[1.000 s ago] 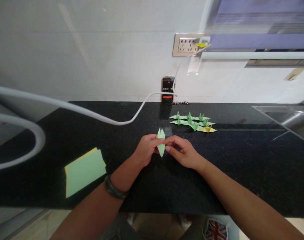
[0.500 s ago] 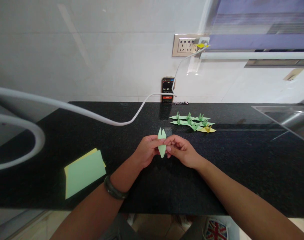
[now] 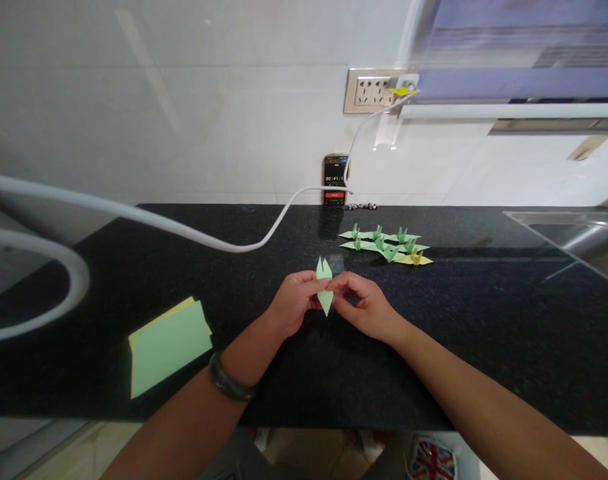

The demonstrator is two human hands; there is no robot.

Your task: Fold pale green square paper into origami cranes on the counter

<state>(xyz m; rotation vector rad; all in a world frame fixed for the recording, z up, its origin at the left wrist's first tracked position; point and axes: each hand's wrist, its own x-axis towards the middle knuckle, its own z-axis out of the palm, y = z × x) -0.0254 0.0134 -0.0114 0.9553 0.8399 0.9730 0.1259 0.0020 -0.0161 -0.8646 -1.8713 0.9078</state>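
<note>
A light green folded origami paper [image 3: 326,301] is held upright above the dark counter, with two narrow points at its top and one point at its bottom. My left hand [image 3: 298,300] pinches it from the left, thumb across its front. From the right, the fingertips of my right hand [image 3: 363,300] grip its edge near the middle; the thumb is lower, by the same edge. Beyond my hands, several folded green paper cranes [image 3: 379,244] stand in rows, along with a yellow paper crane [image 3: 417,258].
Green and yellow paper sheets [image 3: 171,350] lie stacked at the left. A phone [image 3: 335,179] showing a timer leans against the wall, beside a beaded string [image 3: 361,207]. A white cable [image 3: 234,248] loops across the left side to a wall socket [image 3: 369,91]. At the right is a metal sink [image 3: 584,233].
The folded paper has turned slightly, its lower tip now a little further right. My right thumb and fingers have shifted slightly along its right edge.
</note>
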